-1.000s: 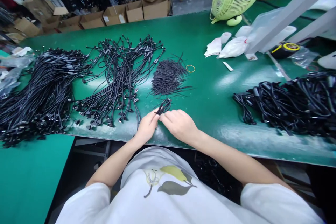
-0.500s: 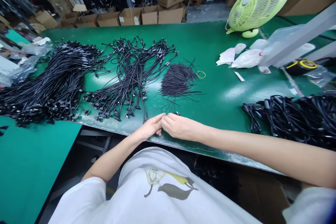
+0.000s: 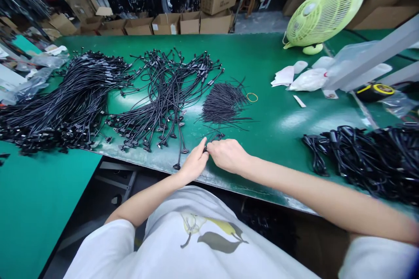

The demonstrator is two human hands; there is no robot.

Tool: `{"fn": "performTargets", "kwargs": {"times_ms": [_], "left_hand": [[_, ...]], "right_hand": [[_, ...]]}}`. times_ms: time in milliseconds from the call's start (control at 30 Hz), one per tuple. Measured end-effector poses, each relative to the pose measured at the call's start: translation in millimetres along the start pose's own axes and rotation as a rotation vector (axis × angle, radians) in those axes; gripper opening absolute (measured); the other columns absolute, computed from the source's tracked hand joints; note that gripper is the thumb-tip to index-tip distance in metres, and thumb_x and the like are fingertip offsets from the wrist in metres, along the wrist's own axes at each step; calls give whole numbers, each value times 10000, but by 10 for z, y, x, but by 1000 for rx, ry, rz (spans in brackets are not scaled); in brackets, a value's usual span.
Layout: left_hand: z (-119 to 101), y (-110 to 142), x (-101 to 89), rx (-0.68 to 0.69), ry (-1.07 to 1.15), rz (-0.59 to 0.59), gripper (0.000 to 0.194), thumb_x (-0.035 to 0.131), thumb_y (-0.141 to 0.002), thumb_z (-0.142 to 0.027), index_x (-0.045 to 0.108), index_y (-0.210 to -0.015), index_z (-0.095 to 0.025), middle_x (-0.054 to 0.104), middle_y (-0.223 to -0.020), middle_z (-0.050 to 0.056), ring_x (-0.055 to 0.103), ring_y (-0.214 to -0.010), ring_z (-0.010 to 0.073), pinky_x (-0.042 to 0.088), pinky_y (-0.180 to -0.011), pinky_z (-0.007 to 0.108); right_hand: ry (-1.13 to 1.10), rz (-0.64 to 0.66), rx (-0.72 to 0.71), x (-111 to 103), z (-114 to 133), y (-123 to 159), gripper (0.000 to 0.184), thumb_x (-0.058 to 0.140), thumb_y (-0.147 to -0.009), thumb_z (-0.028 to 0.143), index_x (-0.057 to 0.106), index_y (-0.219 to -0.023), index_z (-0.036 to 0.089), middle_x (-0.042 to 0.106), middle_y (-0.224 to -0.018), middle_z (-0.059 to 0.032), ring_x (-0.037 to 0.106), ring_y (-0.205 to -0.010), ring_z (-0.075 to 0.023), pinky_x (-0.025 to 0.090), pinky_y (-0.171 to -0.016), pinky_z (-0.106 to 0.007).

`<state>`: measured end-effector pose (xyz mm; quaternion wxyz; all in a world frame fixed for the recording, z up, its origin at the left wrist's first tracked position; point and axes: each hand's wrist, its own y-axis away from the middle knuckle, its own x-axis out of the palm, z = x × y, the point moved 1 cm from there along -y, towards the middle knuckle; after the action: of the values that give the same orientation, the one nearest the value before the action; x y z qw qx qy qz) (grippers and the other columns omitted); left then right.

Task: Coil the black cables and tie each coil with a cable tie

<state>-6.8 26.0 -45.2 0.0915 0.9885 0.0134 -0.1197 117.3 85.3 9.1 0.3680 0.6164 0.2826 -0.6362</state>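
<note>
My left hand (image 3: 195,162) is closed near the table's front edge, its thumb and fingers pinching a dark piece of a black cable. My right hand (image 3: 227,155) is closed too and meets it fingertip to fingertip at the same cable. A small black connector (image 3: 221,135) shows just beyond the right knuckles; most of what lies between the hands is hidden. Right beyond them is a pile of short thin black twist ties (image 3: 221,103). To the left lies a loose heap of black cables (image 3: 168,91) with connectors at their ends.
A larger stack of black cables (image 3: 81,87) lies at the far left. Coiled black cables (image 3: 369,157) lie at the right. A yellow rubber band (image 3: 252,97), white wrapped bundles (image 3: 309,79), a tape measure (image 3: 375,92) and a green fan (image 3: 327,8) are on the green table (image 3: 262,56).
Both hands have turned slightly and stay together. My left fingers now point more upward, and dark cable shows between the fingertips. The whole view has shifted a little.
</note>
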Motion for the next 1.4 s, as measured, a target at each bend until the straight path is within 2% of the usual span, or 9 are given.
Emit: {"fn": "performTargets", "kwargs": {"times_ms": [167,267,433,600,700,867,1067,1233,1400], "left_hand": [[-163,-106,-94,232,299,-147,419,350,-916,-279,670,-1165,-174,613,-1240,89,502,-1200,232,343,-1075,376],[-282,32,-251,378,-9,-141,342,429,-869,-224,750,-986,-227,614,-1086,75,489,-1087,236,347,-1016,393],[-222,185,-340,374,-434,56,377,450,-812,-127,765,-932,-295,552,-891,41,465,-933,205,309,-974,414],[-159,-45,-394,124,59,118,315,444,-881,-253,752,-916,-194,534,-873,42,514,-872,180,406,-872,320],[-338,-27,-522,214,141,196,276,488,-890,-283,751,-922,-205,530,-935,43,519,-922,175,401,-892,296],[-470,250,-515,335,-124,442,274,477,-911,-277,744,-926,-217,549,-923,56,540,-888,171,418,-858,295],[-147,252,-303,129,182,158,201,568,-865,-365,625,-933,-184,558,-755,1,509,-729,131,404,-729,252],[-39,165,-233,2,429,7,409,699,-763,-435,574,-1055,-177,476,-686,-50,429,-640,92,370,-657,217],[-93,170,-209,113,300,4,338,648,-821,-405,687,-1061,-169,597,-978,51,541,-973,186,398,-923,306]], "right_hand": [[-867,-323,196,166,19,-42,327,394,-907,355,581,-709,173,628,-720,-36,527,-647,-142,343,-616,-254],[-1332,-204,208,297,-18,-7,351,448,-860,450,544,-660,178,503,-585,15,390,-518,-110,288,-528,-246],[-1013,-335,282,223,-171,120,324,462,-877,387,548,-641,181,514,-595,8,447,-591,-128,314,-592,-256],[-572,-471,-66,100,154,184,321,401,-932,304,585,-704,173,613,-698,-50,511,-671,-155,344,-661,-279],[-709,-302,-149,149,242,161,314,411,-932,290,594,-706,172,621,-697,-27,517,-647,-137,345,-638,-256],[-916,-185,90,207,-27,116,311,446,-904,285,536,-627,176,545,-615,23,485,-606,-113,312,-592,-229],[-841,-295,97,221,-8,159,336,411,-934,316,484,-633,186,517,-636,14,478,-629,-121,317,-612,-242],[-908,-412,50,219,94,188,328,414,-942,344,517,-670,190,538,-692,-9,494,-675,-136,357,-655,-259],[-1614,-196,162,322,104,144,340,503,-856,457,481,-649,188,394,-539,44,295,-454,-83,268,-468,-225]]}}
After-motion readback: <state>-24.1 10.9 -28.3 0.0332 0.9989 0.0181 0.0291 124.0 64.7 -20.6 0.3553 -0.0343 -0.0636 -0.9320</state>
